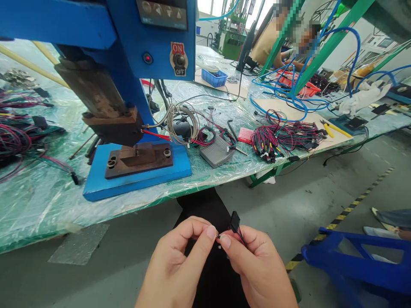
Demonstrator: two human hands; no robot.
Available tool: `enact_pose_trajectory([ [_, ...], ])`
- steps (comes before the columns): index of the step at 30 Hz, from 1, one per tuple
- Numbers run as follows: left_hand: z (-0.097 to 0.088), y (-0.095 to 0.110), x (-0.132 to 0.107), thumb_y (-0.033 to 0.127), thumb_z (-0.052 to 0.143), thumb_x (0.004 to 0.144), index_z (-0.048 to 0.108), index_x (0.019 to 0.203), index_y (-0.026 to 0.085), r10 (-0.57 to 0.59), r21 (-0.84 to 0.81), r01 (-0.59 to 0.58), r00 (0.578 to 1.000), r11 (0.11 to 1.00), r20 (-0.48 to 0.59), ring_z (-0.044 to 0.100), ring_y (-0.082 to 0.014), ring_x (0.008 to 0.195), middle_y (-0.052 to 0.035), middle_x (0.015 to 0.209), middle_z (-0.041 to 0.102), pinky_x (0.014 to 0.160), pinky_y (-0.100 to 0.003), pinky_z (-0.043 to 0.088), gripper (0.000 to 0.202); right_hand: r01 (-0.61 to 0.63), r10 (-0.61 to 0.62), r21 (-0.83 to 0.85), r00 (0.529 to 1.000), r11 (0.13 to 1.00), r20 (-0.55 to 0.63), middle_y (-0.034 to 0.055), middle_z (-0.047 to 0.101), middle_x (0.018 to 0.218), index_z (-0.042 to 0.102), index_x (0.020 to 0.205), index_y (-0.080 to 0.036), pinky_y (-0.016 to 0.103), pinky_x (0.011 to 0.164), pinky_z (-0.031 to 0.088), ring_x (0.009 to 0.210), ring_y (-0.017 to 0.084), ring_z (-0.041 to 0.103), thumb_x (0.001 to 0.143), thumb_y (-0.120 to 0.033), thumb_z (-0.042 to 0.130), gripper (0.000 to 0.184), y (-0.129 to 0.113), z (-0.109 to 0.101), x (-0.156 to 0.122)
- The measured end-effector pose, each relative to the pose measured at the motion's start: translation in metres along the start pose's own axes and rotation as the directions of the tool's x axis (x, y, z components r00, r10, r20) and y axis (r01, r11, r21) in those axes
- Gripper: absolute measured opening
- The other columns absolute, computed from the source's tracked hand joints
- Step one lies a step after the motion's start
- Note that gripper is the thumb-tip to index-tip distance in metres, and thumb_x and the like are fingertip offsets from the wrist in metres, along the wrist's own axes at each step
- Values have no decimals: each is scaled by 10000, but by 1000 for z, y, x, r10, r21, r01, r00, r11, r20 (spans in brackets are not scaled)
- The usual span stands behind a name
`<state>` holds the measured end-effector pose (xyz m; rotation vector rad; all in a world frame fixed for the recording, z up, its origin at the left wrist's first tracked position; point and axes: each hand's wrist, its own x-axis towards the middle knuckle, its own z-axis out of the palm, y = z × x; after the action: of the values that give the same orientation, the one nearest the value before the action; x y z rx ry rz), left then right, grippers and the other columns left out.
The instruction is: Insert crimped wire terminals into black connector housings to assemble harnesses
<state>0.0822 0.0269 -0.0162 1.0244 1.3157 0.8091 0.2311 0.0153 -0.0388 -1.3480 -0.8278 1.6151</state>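
Note:
My two hands meet low in the view, over my dark-trousered lap in front of the table edge. My right hand (260, 265) pinches a small black connector (235, 221) with thin red and black wires running down into the palm. My left hand (180, 265) is curled, its thumb and forefinger pinched at a tiny wire end right beside the connector. Both sets of fingertips touch or nearly touch at that spot.
A blue press machine (128, 64) with an ON/OFF switch stands on the plastic-covered green table (38, 205). A grey foot pedal (216, 155), a bundle of red-black wire harnesses (282, 139) and yellow pliers (334, 127) lie to the right. Another person sits at the far side; a blue stool (359, 265) stands at lower right.

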Motion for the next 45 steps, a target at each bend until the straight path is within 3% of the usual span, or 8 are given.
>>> enact_pose_trajectory([
  [5,-1,0,0,542,606,919,655,761,231,10,6,-10,1000,1000,8,557,-188,820,-6,840,645,770,-243,451,353,18,-18,-20,1000,1000,-13,-68,291,606,445,602,-208,291,525,178,595,107,208,832,-525,761,503,5,-2,0],
  [15,1,-2,1,546,614,923,689,806,248,27,-13,-27,1000,1000,-12,601,-190,872,0,882,689,789,-232,479,329,51,-54,-56,998,997,-40,-76,240,590,628,660,-170,292,516,158,581,106,181,816,-544,781,433,4,-5,2],
  [22,3,-9,0,512,664,920,750,936,273,8,-173,-11,1000,985,-20,655,-182,946,14,940,741,874,-224,501,254,26,-25,10,999,1000,-27,-71,300,610,649,697,-169,281,507,166,577,95,184,816,-571,780,439,2,-1,3],
  [25,4,-10,1,459,737,881,758,883,260,27,-200,-31,999,979,-24,651,-169,918,15,925,738,865,-212,508,200,31,-30,9,999,999,-30,-71,327,601,603,635,-170,269,495,179,569,88,194,795,-576,798,478,1,1,3],
  [31,5,-15,4,450,776,851,762,847,251,28,-295,-58,994,954,-106,628,-147,908,17,942,729,827,-172,516,199,31,-31,124,1000,992,1,-80,387,590,730,814,-182,245,457,161,524,70,189,807,-560,800,384,2,2,3],
  [34,5,-19,4,443,783,850,763,884,259,-4,-337,-31,995,941,-102,625,-139,925,25,950,731,838,-159,511,188,-7,5,167,1000,986,8,-71,439,605,713,822,-181,224,468,187,526,63,232,774,-559,829,398,4,1,3],
  [40,12,-18,5,469,827,792,803,927,247,-60,-419,24,996,908,-72,690,-179,923,-19,957,786,844,-216,550,261,-96,84,269,995,958,55,-108,369,544,656,816,-175,211,451,138,483,46,201,715,-548,877,445,2,4,4],
  [45,16,-19,3,412,821,812,827,901,247,6,-449,-28,999,893,-51,713,-183,925,-25,960,802,859,-226,542,187,-90,79,304,996,948,47,-121,386,523,634,806,-175,192,418,130,438,23,184,643,-556,918,502,1,11,5],
])
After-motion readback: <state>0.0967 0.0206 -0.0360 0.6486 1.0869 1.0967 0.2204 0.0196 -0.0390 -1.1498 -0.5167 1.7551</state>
